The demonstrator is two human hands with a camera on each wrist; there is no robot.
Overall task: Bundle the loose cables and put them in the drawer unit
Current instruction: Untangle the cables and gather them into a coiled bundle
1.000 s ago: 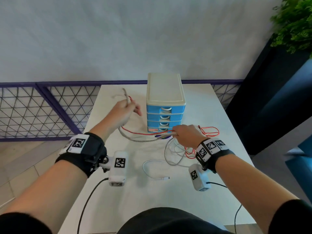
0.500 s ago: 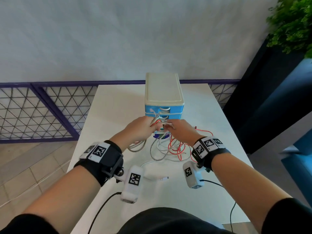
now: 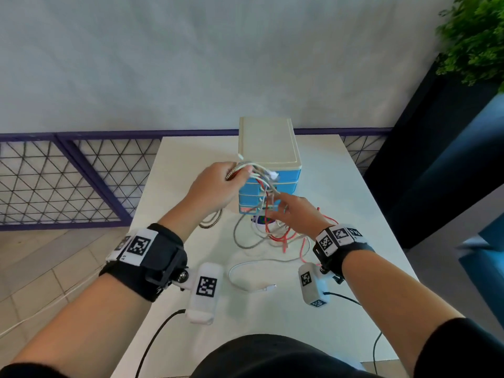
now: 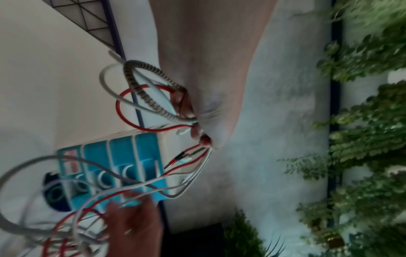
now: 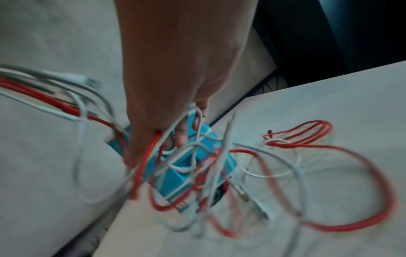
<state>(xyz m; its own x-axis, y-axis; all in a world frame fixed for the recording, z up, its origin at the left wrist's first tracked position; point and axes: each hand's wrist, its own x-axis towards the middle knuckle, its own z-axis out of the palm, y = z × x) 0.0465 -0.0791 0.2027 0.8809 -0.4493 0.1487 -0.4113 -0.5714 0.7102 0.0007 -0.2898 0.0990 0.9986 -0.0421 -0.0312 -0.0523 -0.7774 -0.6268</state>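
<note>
With your left hand (image 3: 218, 184) pinching the cables (image 3: 268, 227) up by the drawer unit (image 3: 268, 148) and your right hand (image 3: 296, 211) fingers loosely hooked in the strands trailing onto the worktop (image 3: 327, 317), I'd feed slack up in even loops, no yanking.

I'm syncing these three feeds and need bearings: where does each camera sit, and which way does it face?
Head: worn on the head, facing forward and down at the white table; both forearms, left hand and right hand show.
Left wrist: looks along the left hand at the gripped cables; the right hand's fingers show below.
Right wrist: looks along the right hand into blurred cables.
All three share the blue drawer unit.
</note>
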